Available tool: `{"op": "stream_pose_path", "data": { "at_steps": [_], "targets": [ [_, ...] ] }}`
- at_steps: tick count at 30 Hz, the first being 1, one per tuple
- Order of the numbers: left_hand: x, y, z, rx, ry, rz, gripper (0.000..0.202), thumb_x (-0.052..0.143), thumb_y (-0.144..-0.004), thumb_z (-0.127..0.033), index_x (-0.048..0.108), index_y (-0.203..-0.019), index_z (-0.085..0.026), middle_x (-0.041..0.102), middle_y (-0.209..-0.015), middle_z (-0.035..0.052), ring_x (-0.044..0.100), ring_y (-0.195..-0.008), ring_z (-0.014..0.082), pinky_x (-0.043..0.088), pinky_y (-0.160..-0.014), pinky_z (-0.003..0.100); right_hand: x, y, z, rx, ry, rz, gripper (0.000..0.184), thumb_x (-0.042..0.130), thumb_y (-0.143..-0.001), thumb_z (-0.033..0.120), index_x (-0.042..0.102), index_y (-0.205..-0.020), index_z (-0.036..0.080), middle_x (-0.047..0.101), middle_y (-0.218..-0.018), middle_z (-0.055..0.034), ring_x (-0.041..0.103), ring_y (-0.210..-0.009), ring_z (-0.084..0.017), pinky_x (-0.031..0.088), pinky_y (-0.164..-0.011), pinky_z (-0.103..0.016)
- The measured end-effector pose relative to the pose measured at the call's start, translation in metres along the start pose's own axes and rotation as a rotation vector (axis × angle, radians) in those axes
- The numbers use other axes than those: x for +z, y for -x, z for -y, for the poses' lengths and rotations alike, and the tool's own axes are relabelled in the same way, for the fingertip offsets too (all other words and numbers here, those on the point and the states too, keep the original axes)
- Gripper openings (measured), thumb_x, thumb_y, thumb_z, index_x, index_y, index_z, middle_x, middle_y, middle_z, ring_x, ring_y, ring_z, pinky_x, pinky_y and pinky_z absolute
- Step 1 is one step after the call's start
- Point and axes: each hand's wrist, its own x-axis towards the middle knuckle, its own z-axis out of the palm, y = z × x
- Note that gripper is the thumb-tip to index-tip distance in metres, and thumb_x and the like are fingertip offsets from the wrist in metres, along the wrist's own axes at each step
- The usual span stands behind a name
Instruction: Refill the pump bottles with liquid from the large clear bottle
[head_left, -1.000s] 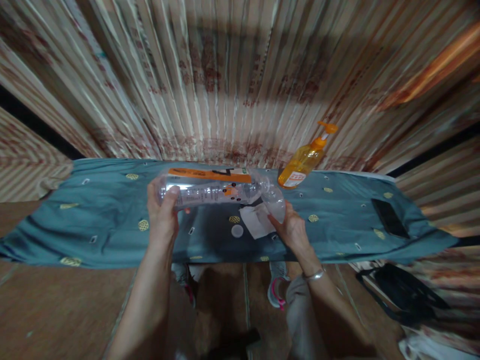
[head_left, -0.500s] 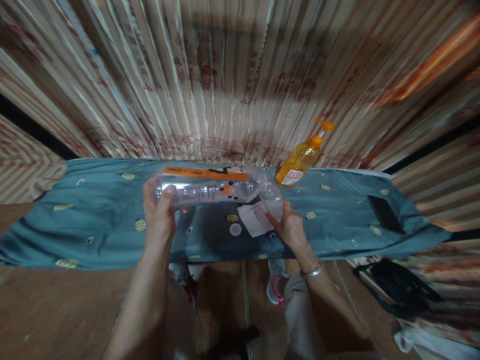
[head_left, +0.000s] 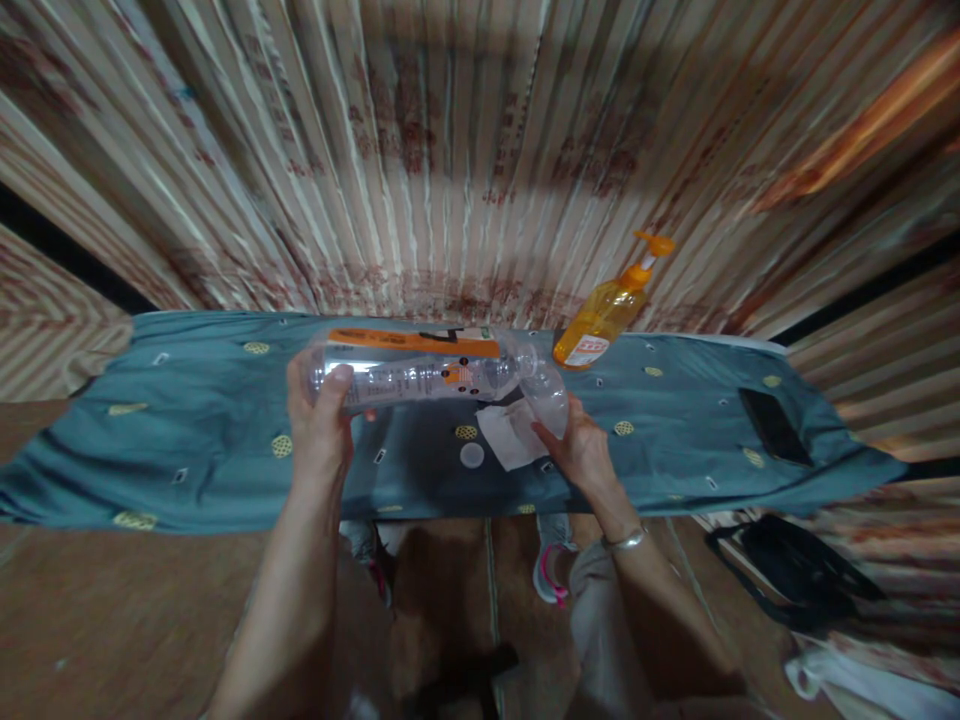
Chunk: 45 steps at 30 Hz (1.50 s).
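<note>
My left hand (head_left: 321, 430) grips the base end of a clear plastic bottle (head_left: 420, 370) with an orange label, held lying sideways above the table. Its neck points right, into a small clear cup (head_left: 550, 403) that my right hand (head_left: 581, 452) holds by its lower edge. A white bottle cap (head_left: 472, 455) and a white paper square (head_left: 512, 433) lie on the blue patterned cloth (head_left: 187, 440) just below the bottle.
An orange pump bottle (head_left: 606, 315) stands at the back of the table, right of the cup. A black phone (head_left: 775, 427) lies on the cloth at far right. A striped curtain (head_left: 450, 150) hangs behind. A black bag (head_left: 802, 575) sits on the floor at right.
</note>
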Motion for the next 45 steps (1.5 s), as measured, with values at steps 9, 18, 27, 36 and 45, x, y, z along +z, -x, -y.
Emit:
{"op": "stream_pose_path", "data": {
  "at_steps": [9, 18, 27, 36, 45],
  "targets": [
    [-0.0024, -0.0005, 0.0008, 0.008, -0.021, 0.043, 0.052, 0.086, -0.059, -0.047, 0.062, -0.096, -0.020, 0.058, -0.090, 0.0030, 0.055, -0.060, 0.0133, 0.051, -0.046, 0.028, -0.0024, -0.0001, 0.0009, -0.003, 0.003, 0.001, 0.059, 0.055, -0.094, 0.051, 0.047, -0.134, 0.008, 0.075, -0.099, -0.0197, 0.074, -0.086, -0.031, 0.057, -0.074, -0.039],
    [-0.0011, -0.0009, -0.0011, -0.004, -0.015, 0.023, 0.054, 0.086, -0.057, -0.045, 0.059, -0.095, -0.019, 0.058, -0.089, 0.0025, 0.051, -0.057, 0.0105, 0.050, -0.045, 0.025, -0.0039, -0.0006, 0.0007, -0.013, 0.015, 0.015, 0.059, 0.057, -0.093, 0.046, 0.046, -0.135, 0.007, 0.075, -0.100, -0.0207, 0.074, -0.086, -0.031, 0.057, -0.074, -0.038],
    [-0.0026, -0.0015, -0.0031, -0.001, -0.055, 0.060, 0.051, 0.084, -0.060, -0.047, 0.059, -0.096, -0.020, 0.057, -0.090, 0.0033, 0.053, -0.062, 0.0143, 0.049, -0.047, 0.027, -0.0042, -0.0001, 0.0014, -0.005, -0.003, 0.010, 0.057, 0.055, -0.093, 0.045, 0.047, -0.135, 0.007, 0.075, -0.101, -0.0204, 0.074, -0.087, -0.031, 0.058, -0.075, -0.039],
    [-0.0021, -0.0013, -0.0016, -0.004, -0.039, 0.031, 0.051, 0.086, -0.058, -0.047, 0.062, -0.096, -0.021, 0.059, -0.090, 0.0027, 0.053, -0.060, 0.0125, 0.046, -0.043, 0.023, -0.0053, -0.0005, 0.0028, -0.001, 0.001, 0.021, 0.057, 0.056, -0.093, 0.046, 0.047, -0.134, 0.007, 0.075, -0.100, -0.0204, 0.074, -0.089, -0.030, 0.057, -0.076, -0.038],
    [-0.0015, -0.0016, -0.0013, 0.004, 0.001, 0.023, 0.051, 0.087, -0.057, -0.044, 0.062, -0.094, -0.019, 0.059, -0.091, 0.0034, 0.056, -0.060, 0.0123, 0.042, -0.036, 0.019, -0.0047, -0.0002, 0.0026, 0.001, 0.004, 0.018, 0.057, 0.056, -0.093, 0.045, 0.048, -0.134, 0.007, 0.075, -0.100, -0.0204, 0.074, -0.088, -0.030, 0.057, -0.075, -0.037]
  ]
}}
